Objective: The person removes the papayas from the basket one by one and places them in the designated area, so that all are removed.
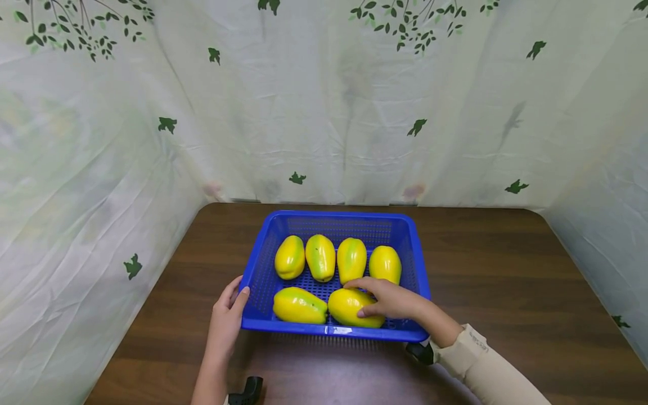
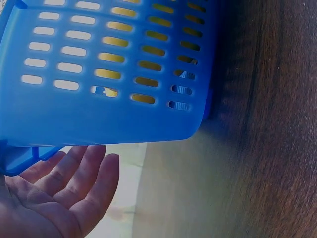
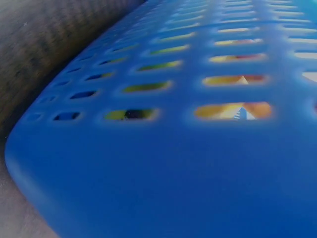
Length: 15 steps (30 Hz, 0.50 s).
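Observation:
A blue plastic basket (image 1: 334,332) with slotted sides sits on the table and holds several glossy yellow papayas with green streaks. Four fingers of my left hand (image 1: 228,318) lie under the basket's left rim, and the thumb is over it; the left wrist view shows the fingers (image 2: 99,186) below the rim. My right hand (image 1: 390,298) reaches over the basket's front right and grips the front right papaya (image 1: 349,306), thumb on the near side and fingers over the top. Left of it lies another papaya (image 1: 300,305). The right wrist view shows only the basket wall (image 3: 158,168), not the hand.
More papayas stand in a back row, among them one at the left (image 1: 290,257) and one at the right (image 1: 385,264). The brown wooden table (image 1: 506,281) extends to both sides of the basket. A pale curtain (image 1: 324,112) with leaf prints encloses the back and sides.

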Motion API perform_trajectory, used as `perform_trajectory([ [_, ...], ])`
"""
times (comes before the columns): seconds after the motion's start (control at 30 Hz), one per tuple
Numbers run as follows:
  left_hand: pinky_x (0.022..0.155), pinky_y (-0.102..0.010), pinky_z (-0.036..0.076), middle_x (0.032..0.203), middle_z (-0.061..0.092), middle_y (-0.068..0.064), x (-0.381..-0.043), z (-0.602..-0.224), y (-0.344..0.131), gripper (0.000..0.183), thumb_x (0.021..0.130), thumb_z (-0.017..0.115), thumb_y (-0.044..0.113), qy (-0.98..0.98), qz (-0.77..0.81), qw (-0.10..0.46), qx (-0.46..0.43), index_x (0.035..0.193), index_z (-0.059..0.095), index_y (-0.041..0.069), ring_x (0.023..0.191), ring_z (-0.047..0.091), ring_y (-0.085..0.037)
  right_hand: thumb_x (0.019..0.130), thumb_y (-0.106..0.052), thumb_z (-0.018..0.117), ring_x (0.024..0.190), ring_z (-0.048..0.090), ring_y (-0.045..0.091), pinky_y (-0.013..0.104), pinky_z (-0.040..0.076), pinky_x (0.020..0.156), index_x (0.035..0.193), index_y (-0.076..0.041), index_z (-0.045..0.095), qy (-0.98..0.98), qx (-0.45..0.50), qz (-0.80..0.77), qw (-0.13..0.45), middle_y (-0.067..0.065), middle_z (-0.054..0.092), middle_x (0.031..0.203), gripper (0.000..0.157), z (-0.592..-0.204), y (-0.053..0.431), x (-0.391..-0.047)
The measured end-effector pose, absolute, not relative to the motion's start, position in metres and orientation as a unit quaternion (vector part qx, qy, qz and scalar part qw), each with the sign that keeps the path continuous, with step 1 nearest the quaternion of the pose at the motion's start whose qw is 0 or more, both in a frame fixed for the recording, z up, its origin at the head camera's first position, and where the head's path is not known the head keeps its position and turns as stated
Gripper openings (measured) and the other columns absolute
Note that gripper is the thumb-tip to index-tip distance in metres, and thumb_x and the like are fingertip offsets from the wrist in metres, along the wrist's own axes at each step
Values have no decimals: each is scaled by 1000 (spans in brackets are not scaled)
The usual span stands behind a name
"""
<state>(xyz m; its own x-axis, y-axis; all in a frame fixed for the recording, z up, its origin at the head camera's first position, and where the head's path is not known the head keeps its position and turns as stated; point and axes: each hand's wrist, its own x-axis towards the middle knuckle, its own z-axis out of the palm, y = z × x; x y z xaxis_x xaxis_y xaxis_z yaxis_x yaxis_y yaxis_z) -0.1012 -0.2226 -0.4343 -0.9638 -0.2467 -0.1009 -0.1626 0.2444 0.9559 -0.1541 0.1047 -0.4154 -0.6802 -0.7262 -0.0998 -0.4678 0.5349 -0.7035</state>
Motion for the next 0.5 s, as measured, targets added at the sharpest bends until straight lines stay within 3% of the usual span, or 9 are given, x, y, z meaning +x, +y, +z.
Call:
perform_trajectory([
  [0.27,78,-25,47,124,50,-17,-101,-435,-221,46,94,45,33,-770,-623,39,132,134,39,9,96,54,-20,83,-23,64,100,49,18,39,42,84,129,-11,46,846,-330,-388,155,3,48,125,50,-413,114,-150],
  [0.5,75,-23,47,122,51,-19,-100,-436,-221,46,94,46,31,-765,-628,50,138,134,40,10,91,56,-15,82,-24,65,104,49,25,41,43,84,132,-14,44,836,-309,-444,94,6,45,128,54,-404,130,-146],
])
